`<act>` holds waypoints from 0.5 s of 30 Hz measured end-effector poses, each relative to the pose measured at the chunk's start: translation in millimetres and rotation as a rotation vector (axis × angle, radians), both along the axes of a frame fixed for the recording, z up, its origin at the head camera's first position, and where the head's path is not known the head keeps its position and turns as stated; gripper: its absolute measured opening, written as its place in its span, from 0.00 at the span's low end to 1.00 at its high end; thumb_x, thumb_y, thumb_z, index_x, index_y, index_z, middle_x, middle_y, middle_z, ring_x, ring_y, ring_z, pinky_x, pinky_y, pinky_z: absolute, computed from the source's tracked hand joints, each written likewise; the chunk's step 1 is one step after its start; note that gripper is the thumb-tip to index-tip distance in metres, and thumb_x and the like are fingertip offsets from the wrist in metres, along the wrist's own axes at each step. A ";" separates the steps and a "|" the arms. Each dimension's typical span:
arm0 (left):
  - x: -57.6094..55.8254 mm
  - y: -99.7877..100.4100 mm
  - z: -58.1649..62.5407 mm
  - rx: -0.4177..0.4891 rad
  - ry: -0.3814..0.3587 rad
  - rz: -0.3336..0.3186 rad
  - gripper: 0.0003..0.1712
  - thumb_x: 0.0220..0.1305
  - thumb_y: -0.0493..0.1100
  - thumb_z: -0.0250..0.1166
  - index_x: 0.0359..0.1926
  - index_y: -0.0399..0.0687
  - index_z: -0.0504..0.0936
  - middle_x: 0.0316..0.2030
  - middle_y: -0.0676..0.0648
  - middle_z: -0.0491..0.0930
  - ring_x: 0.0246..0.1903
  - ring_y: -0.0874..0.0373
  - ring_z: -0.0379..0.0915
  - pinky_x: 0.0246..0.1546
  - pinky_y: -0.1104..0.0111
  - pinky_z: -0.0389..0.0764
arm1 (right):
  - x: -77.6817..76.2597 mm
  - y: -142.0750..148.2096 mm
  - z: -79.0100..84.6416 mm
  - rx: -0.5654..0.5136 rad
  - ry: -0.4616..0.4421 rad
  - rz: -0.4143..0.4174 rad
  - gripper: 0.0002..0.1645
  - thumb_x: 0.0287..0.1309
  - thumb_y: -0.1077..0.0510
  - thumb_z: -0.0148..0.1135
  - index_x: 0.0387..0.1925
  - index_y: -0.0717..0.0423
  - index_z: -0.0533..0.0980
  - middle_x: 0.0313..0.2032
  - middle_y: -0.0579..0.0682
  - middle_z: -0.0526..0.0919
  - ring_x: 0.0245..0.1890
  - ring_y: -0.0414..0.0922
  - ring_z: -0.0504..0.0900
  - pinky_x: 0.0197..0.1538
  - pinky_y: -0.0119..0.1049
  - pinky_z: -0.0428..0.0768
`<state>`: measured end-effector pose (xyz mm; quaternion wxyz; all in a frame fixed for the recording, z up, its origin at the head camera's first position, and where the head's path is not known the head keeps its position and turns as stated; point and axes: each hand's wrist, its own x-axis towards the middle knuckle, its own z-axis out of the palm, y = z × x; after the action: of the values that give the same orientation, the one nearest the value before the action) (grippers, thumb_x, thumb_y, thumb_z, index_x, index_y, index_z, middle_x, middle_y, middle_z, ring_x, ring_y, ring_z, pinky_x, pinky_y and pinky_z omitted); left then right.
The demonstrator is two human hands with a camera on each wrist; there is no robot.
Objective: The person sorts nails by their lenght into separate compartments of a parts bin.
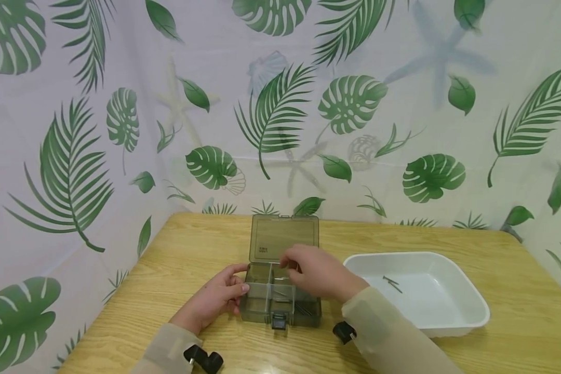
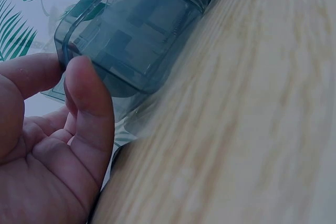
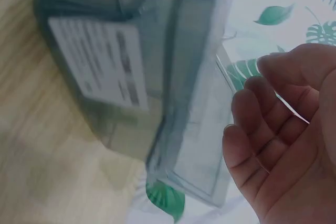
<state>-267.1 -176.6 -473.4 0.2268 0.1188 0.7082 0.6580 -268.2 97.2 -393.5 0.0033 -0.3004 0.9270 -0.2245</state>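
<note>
A smoky clear plastic compartment box (image 1: 254, 310) stands on the table with its hinged lid (image 1: 284, 239) raised at the back. Thin metal pieces lie in some compartments, including dark ones (image 1: 305, 309) at the front right. My left hand (image 1: 218, 293) holds the box at its left side, thumb on the rim; the left wrist view shows thumb and forefinger at a corner. Over the back right compartments hovers my right hand (image 1: 315, 270), fingers loosely bent. No object shows between those fingers in the right wrist view, where a white label (image 3: 102, 59) marks the box's side.
To the right of the box is a white tray (image 1: 463, 311) holding a couple of screws (image 1: 392, 284). The wooden table (image 1: 205, 239) meets a leaf-patterned cloth (image 1: 355, 197) at the back and left. Each sleeve has a small black device near the wrist.
</note>
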 end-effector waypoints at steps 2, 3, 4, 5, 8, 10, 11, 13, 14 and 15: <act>0.0 -0.2 0.0 0.003 0.003 -0.004 0.37 0.76 0.42 0.59 0.78 0.44 0.54 0.38 0.45 0.71 0.30 0.56 0.67 0.29 0.64 0.79 | 2.4 5.5 1.3 0.006 0.012 -0.009 0.10 0.67 0.60 0.61 0.47 0.51 0.83 0.39 0.40 0.80 0.36 0.38 0.76 0.42 0.39 0.79; -0.1 -0.3 -0.2 0.004 0.003 -0.004 0.37 0.76 0.42 0.59 0.78 0.44 0.54 0.38 0.45 0.71 0.30 0.56 0.67 0.29 0.65 0.79 | 4.0 8.5 2.0 0.007 0.019 -0.012 0.10 0.66 0.60 0.61 0.47 0.51 0.83 0.39 0.40 0.79 0.37 0.38 0.77 0.42 0.39 0.79; -0.2 -0.4 -0.4 0.005 0.004 -0.004 0.37 0.76 0.42 0.59 0.78 0.44 0.54 0.38 0.45 0.71 0.30 0.56 0.67 0.29 0.65 0.79 | 5.6 11.7 2.6 0.010 0.028 -0.017 0.10 0.66 0.60 0.61 0.47 0.51 0.83 0.39 0.39 0.79 0.36 0.38 0.77 0.42 0.38 0.79; -0.5 -0.6 -0.9 0.007 0.003 -0.004 0.37 0.76 0.42 0.59 0.78 0.44 0.54 0.38 0.45 0.71 0.30 0.56 0.67 0.29 0.65 0.79 | 7.3 15.0 3.2 0.010 0.034 -0.020 0.10 0.66 0.60 0.61 0.47 0.51 0.83 0.38 0.39 0.79 0.36 0.38 0.77 0.42 0.38 0.79; -1.5 -1.3 -1.6 0.009 0.001 0.002 0.36 0.76 0.42 0.59 0.78 0.44 0.54 0.38 0.45 0.71 0.30 0.56 0.68 0.29 0.65 0.79 | 12.1 26.4 4.9 0.009 0.056 -0.032 0.11 0.65 0.61 0.60 0.46 0.50 0.83 0.38 0.39 0.79 0.38 0.38 0.77 0.42 0.39 0.79; -2.2 -1.6 -2.0 0.008 0.002 0.004 0.36 0.76 0.42 0.59 0.78 0.45 0.54 0.38 0.44 0.71 0.29 0.56 0.68 0.29 0.65 0.80 | 15.4 35.0 5.6 0.004 0.059 -0.041 0.10 0.66 0.60 0.61 0.47 0.49 0.82 0.39 0.39 0.79 0.39 0.38 0.78 0.43 0.40 0.79; -2.4 -1.6 -1.9 0.008 0.003 0.003 0.36 0.76 0.42 0.59 0.78 0.44 0.54 0.38 0.44 0.71 0.29 0.56 0.68 0.29 0.65 0.80 | 17.2 39.9 5.9 -0.002 0.053 -0.045 0.10 0.66 0.60 0.61 0.47 0.49 0.82 0.39 0.39 0.79 0.39 0.39 0.78 0.43 0.40 0.80; -2.6 -1.4 -1.7 0.005 0.006 0.001 0.36 0.76 0.42 0.59 0.78 0.44 0.54 0.38 0.44 0.71 0.29 0.56 0.68 0.29 0.65 0.80 | 20.6 50.5 5.5 -0.009 0.042 -0.060 0.10 0.67 0.60 0.62 0.47 0.48 0.82 0.40 0.39 0.80 0.40 0.39 0.78 0.44 0.40 0.80; -2.7 -1.3 -1.7 0.003 0.007 0.000 0.36 0.76 0.41 0.59 0.78 0.44 0.54 0.39 0.44 0.72 0.29 0.56 0.68 0.29 0.65 0.79 | 21.9 56.2 4.8 -0.014 0.035 -0.064 0.10 0.67 0.60 0.61 0.47 0.48 0.82 0.40 0.40 0.80 0.40 0.39 0.78 0.44 0.41 0.80; -2.8 -1.3 -1.9 0.002 0.009 -0.002 0.36 0.76 0.41 0.59 0.78 0.44 0.54 0.39 0.44 0.72 0.29 0.56 0.67 0.29 0.65 0.79 | 23.3 62.4 4.6 -0.016 0.027 -0.070 0.10 0.67 0.60 0.62 0.47 0.48 0.82 0.41 0.40 0.80 0.40 0.39 0.78 0.44 0.41 0.80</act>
<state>-269.9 -177.9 -475.3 0.2238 0.1227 0.7084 0.6580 -244.9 159.5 -389.0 -0.0194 -0.2706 0.9352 -0.2276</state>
